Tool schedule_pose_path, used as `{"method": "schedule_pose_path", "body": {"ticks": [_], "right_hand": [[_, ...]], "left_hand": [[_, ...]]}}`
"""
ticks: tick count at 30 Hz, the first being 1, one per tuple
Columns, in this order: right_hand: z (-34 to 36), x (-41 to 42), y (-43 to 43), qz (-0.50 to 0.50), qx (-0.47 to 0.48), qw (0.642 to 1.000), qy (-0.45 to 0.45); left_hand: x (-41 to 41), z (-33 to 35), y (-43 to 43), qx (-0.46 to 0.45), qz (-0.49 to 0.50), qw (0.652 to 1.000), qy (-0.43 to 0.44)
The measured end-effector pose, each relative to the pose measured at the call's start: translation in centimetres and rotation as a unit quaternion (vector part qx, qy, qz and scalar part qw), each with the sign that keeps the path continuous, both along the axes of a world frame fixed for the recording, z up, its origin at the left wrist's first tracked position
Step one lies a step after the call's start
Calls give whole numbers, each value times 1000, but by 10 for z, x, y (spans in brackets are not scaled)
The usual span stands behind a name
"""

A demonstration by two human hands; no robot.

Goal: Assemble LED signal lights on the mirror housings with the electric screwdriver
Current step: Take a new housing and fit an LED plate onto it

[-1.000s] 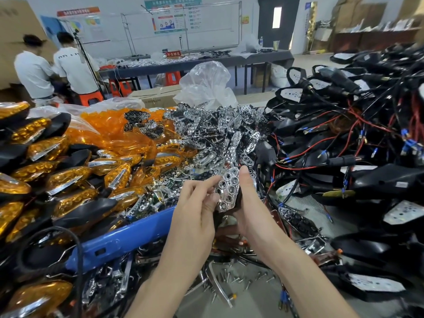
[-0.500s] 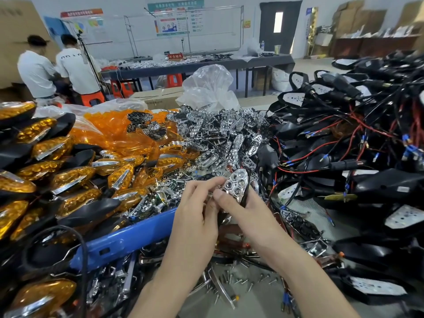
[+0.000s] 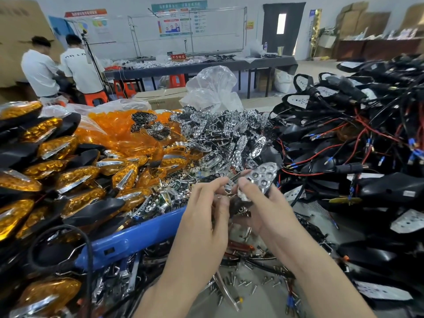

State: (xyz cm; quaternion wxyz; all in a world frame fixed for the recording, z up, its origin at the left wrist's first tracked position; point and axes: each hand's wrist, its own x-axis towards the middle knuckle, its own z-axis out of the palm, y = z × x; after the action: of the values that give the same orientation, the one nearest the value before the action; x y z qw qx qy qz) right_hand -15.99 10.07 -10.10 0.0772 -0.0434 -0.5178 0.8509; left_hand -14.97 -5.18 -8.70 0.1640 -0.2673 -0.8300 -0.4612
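Observation:
My right hand [image 3: 259,205] holds a chrome LED reflector plate [image 3: 263,174] with round cups, thumb on its near end, over a dark part mostly hidden under my fingers. My left hand [image 3: 206,210] pinches a small chrome strip [image 3: 231,180] right beside the plate's left end. Behind the hands lies a heap of chrome reflectors [image 3: 229,131]. Black mirror housings [image 3: 390,189] with red and black wires are piled at the right. No electric screwdriver can be made out.
Finished amber signal lights [image 3: 75,180] fill the left side, amber lenses [image 3: 119,131] behind them. A blue bin rim [image 3: 128,239] runs below the left hand. Loose screws [image 3: 243,283] lie on the bench. Two people [image 3: 57,67] work at the far left.
The reflector plate has tilted from upright to slanting up to the right in my right hand. My left fingers have shifted off the plate to pinch a small chrome strip beside it.

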Motion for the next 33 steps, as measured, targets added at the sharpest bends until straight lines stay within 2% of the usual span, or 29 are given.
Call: {"method": "schedule_pose_path", "body": {"ticks": [3, 7, 17, 23, 33], "right_hand": [[6, 4, 4, -8, -12, 1000, 21], [12, 7, 8, -37, -80, 996, 24], [14, 8, 7, -18, -88, 996, 23], [19, 9, 12, -39, -96, 994, 26], [20, 11, 8, -37, -54, 996, 59]], "left_hand": [[3, -3, 2, -44, -10, 999, -11], [6, -5, 4, -60, -5, 998, -32], [6, -3, 1, -139, 40, 989, 21], [5, -5, -4, -175, 49, 983, 40], [6, -15, -12, -174, 61, 983, 23]]}}
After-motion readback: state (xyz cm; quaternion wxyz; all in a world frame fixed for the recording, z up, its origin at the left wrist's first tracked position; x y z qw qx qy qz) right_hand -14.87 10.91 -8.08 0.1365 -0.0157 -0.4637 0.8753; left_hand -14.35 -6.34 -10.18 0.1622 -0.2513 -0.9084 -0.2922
